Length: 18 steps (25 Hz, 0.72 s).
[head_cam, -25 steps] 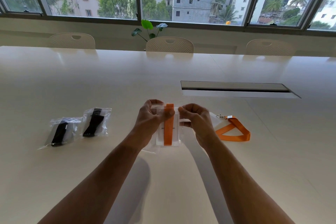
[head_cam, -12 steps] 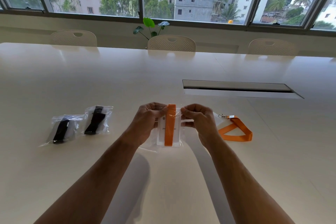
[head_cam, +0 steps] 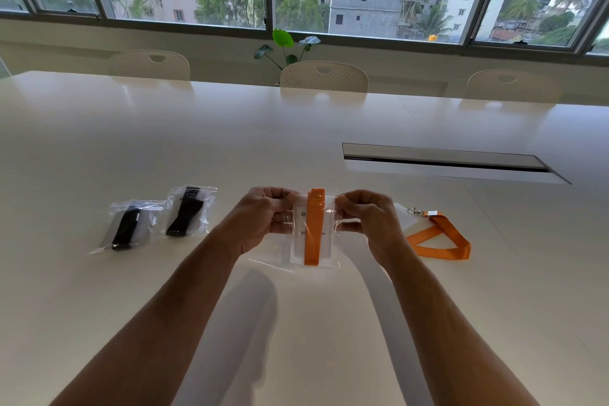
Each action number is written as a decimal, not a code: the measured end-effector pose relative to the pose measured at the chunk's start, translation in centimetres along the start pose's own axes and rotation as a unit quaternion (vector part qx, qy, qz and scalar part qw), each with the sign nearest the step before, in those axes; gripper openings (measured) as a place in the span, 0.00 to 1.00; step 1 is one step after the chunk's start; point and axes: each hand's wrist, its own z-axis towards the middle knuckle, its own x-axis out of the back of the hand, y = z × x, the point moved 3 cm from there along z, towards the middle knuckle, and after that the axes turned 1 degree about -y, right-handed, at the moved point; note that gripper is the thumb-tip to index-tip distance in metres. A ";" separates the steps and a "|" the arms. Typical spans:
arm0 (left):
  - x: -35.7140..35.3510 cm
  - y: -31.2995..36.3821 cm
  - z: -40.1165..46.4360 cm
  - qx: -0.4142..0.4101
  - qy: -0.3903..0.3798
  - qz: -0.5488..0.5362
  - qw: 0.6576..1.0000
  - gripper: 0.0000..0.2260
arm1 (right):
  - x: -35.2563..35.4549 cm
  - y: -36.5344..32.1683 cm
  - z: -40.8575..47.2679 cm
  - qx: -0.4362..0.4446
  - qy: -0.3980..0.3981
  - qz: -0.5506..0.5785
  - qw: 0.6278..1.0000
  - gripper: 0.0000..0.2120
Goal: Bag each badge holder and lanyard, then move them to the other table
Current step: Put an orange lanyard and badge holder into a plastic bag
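I hold a clear plastic bag (head_cam: pixel 298 250) just above the white table (head_cam: pixel 230 142). Inside it are a white badge holder (head_cam: pixel 326 241) and a folded orange lanyard (head_cam: pixel 314 224). My left hand (head_cam: pixel 263 217) pinches the bag's top left corner, and my right hand (head_cam: pixel 369 221) pinches its top right corner. To the right, a second orange lanyard (head_cam: pixel 441 241) lies loose on the table, clipped to a clear badge holder (head_cam: pixel 408 221). On the left lie two sealed bags with black lanyards, one nearer the edge (head_cam: pixel 128 224) and one closer to my hands (head_cam: pixel 189 211).
A long cable slot (head_cam: pixel 445 161) is set into the table beyond my right hand. Three pale chairs (head_cam: pixel 324 76) stand along the far side. A small plant (head_cam: pixel 285 46) sits under the windows.
My hands have stayed on the bag's top edge with only small finger shifts. The view has tilted slightly.
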 end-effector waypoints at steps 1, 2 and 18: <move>0.3 -0.1 -0.1 0.002 0.018 -0.002 1.000 0.07 | -0.2 0.1 0.1 0.000 0.002 0.001 1.000 0.08; 0.6 -0.2 -0.2 0.004 0.038 -0.010 0.999 0.05 | -0.4 0.2 0.2 -0.001 0.005 0.004 1.000 0.08; 7.6 0.4 -2.1 -0.037 0.245 -0.005 0.969 0.02 | -5.1 4.6 1.7 0.058 -0.020 -0.363 0.930 0.12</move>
